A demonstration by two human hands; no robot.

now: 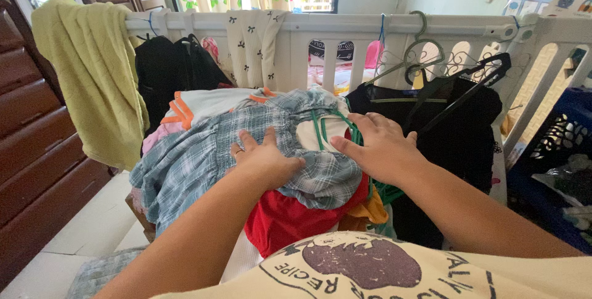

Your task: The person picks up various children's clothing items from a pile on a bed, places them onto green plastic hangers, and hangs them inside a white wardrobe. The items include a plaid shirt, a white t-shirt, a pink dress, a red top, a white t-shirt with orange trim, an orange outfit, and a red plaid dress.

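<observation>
Spanning the upper frame, a white rail (345,24) carries a yellow-green towel (92,77) at upper left, a black garment (169,71) beside it and a cream spotted cloth (253,46) near the middle. Left of the frame stands a brown dresser (31,157). Right of centre a black dress (450,132) hangs on a black hanger (475,80), with empty wire hangers (413,58) hooked on the rail above it. A blue basket (555,151) sits at the right edge. Centre frame holds a heap of clothes, topped by a blue plaid dress (209,157) on a green hanger (336,123); under it lie a red garment (290,222) and an orange one (370,209). The left hand (265,160) lies flat on the plaid dress, fingers spread and open, gripping nothing, a ring on one finger. The right hand (379,145) rests just beside it at the dress's neckline, fingers loosely curved over the green hanger; whether it grips the hanger cannot be told
</observation>
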